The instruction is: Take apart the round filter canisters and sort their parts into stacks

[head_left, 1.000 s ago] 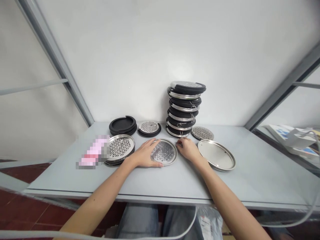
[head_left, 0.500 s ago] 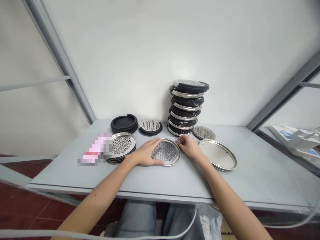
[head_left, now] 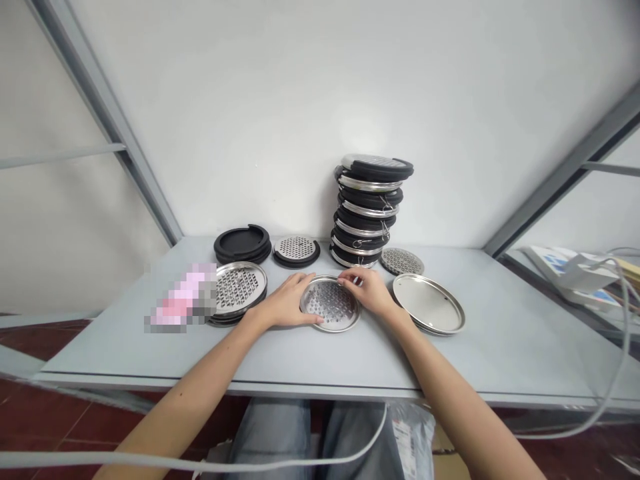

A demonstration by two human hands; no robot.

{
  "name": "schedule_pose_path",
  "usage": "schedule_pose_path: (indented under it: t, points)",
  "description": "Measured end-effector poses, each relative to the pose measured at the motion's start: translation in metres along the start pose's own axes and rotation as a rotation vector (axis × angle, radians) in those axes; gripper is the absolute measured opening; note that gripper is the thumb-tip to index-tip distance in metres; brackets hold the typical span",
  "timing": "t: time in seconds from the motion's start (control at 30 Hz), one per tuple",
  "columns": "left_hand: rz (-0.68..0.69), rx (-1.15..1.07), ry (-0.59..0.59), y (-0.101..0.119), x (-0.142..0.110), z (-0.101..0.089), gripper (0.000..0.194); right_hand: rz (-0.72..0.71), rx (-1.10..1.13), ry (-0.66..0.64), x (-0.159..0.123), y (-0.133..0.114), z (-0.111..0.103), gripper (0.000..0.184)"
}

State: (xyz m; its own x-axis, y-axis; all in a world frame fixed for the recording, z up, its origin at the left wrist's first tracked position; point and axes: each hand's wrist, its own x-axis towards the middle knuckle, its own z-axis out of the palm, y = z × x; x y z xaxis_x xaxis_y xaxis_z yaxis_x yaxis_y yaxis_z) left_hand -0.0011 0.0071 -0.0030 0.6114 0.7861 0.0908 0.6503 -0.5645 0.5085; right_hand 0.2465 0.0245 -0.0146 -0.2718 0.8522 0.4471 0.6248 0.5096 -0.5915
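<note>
In front of me a round metal grater disc with a raised rim lies flat on the table. My left hand grips its left edge, thumb along the near side and fingers along the far side. My right hand is at the disc's upper right rim, its thumb and forefinger pinched together. Whatever sits between those fingertips is too small to make out. Left of my left hand is a stack of grater discs. Beside my right forearm lie stacked plain metal discs.
At the back stands a tall leaning stack of black rings and metal discs with wire clips. Black round trays, a grater in a black ring and a perforated disc lie along the wall. A pixelated pink item is at left.
My right hand has moved left, from just beside the disc onto its upper right rim. My left hand keeps hold of the disc's left edge. The view has shifted slightly.
</note>
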Motion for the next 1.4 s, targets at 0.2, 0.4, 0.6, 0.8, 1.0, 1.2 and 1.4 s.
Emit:
schedule_pose_path:
  t: [0.2,0.4,0.6,0.8,1.0,1.2,1.4]
  points:
    - [0.141,-0.09,-0.071,0.0,0.003,0.003,0.069,0.041,0.064,0.043,0.002,0.006,0.002,0.022]
    - [0.106,0.023,0.193,-0.008,0.01,0.009,0.052,0.117,0.083,0.044,0.004,0.011,0.004,0.016]
    - [0.037,-0.221,0.38,-0.002,0.014,0.008,0.035,0.123,0.044,0.058,0.004,0.015,0.006,0.015]
    - [-0.103,-0.243,0.331,0.008,0.01,0.014,0.056,0.074,-0.023,0.092,0.004,0.021,0.007,0.018]
    - [-0.047,0.061,0.114,0.017,0.003,0.024,0.101,0.057,-0.05,0.098,0.004,0.022,0.012,0.019]
    - [-0.014,0.001,-0.084,0.01,0.004,0.013,0.099,0.074,-0.024,0.094,0.004,0.02,0.011,0.015]
    - [-0.012,0.017,-0.045,0.012,0.005,0.017,0.098,0.036,-0.031,0.101,0.006,0.02,0.009,0.013]
